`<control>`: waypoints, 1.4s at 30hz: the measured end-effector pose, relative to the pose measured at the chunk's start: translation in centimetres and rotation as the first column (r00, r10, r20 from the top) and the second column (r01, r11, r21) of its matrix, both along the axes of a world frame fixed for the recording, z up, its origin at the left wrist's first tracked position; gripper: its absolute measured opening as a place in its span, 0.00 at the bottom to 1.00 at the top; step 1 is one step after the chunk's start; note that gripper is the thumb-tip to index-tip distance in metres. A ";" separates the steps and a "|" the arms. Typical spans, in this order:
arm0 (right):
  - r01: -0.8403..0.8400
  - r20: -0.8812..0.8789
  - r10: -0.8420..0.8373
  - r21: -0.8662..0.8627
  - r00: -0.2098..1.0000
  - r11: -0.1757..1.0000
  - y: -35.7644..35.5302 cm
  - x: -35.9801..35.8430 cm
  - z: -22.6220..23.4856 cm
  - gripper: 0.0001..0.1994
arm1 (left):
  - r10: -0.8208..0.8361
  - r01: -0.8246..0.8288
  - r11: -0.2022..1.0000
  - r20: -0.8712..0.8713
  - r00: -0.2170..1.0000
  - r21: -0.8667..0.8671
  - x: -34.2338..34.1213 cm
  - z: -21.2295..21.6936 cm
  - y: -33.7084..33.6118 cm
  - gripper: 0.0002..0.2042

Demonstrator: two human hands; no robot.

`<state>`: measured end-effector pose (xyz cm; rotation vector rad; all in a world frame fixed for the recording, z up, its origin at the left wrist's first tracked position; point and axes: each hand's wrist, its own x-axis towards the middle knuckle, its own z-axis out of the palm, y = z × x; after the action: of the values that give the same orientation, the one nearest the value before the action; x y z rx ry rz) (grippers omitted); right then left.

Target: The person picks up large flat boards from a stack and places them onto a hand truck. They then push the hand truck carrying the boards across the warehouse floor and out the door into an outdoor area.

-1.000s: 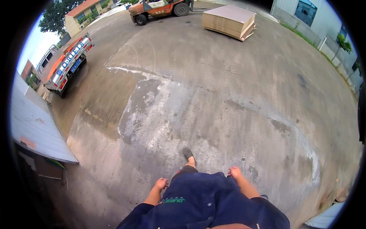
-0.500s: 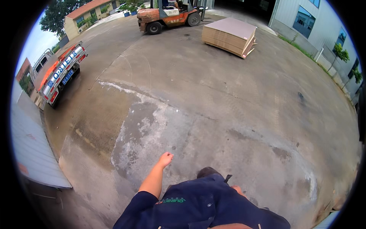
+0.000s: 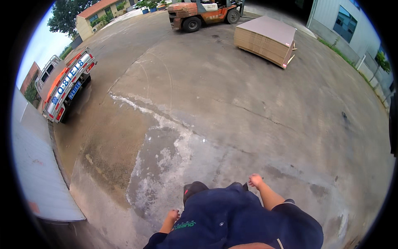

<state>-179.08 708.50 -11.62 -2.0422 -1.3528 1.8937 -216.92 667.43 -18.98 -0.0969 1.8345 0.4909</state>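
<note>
My right hand (image 3: 256, 180) swings forward at my right side, over the concrete ground. Its fingers are loosely curled, and nothing shows in them. Lower down, beside the front of my dark blue jacket (image 3: 232, 207), is my left hand (image 3: 173, 214), also curled in with nothing visible in its grasp. Neither hand touches anything. The dark toe of a shoe (image 3: 195, 190) shows ahead of the jacket.
An orange forklift (image 3: 199, 15) stands far ahead, near a large stack of boards (image 3: 265, 39). A small truck (image 3: 70, 85) is at the left. A pale metal panel (image 3: 39, 162) edges the near left. Cracked concrete (image 3: 265, 124) spreads before me; a grey building (image 3: 331, 29) rises far right.
My right hand has swung forward into plain view, while my left hand has dropped back toward the jacket. The forklift and board stack have shifted right in the view.
</note>
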 end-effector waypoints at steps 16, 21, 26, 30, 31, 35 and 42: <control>-0.404 0.218 0.390 0.021 0.895 0.914 23.3 -17.9 -14.1 0.19 | -0.218 0.269 0.941 -0.241 0.946 0.205 -34.6 -5.7 50.3 0.11; -0.275 0.215 0.263 0.029 0.941 0.961 33.2 -29.2 -13.1 0.18 | 0.013 0.158 0.819 -0.293 0.956 0.551 -45.6 3.0 72.5 0.09; -0.317 0.181 0.310 0.010 0.933 0.948 50.0 -41.3 -12.5 0.14 | 0.104 0.105 0.805 -0.313 0.944 0.584 -55.0 0.3 83.6 0.09; 0.085 0.142 -0.075 -0.062 0.987 0.994 66.5 -51.3 -13.0 0.12 | -0.122 0.125 0.981 -0.031 0.992 0.150 -58.9 -5.8 83.3 0.14; 0.001 0.099 -0.002 0.013 0.995 1.000 70.3 -54.1 -10.6 0.10 | -0.251 0.249 0.965 0.023 0.968 0.078 -59.9 -6.4 83.3 0.16; 0.060 -0.026 -0.057 0.143 0.998 0.988 84.5 -63.6 -6.4 0.08 | -0.215 0.219 0.975 0.078 0.973 -0.041 -64.2 -9.0 85.7 0.16; 0.216 -0.091 -0.204 0.154 0.975 0.964 98.8 -77.1 -7.4 0.09 | -0.307 0.314 0.949 0.132 0.942 -0.034 -79.8 -13.1 101.7 0.17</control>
<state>-256.19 807.30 -18.99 -1.9309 -1.1783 1.6936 -296.76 769.11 -32.08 0.1224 1.6999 0.2075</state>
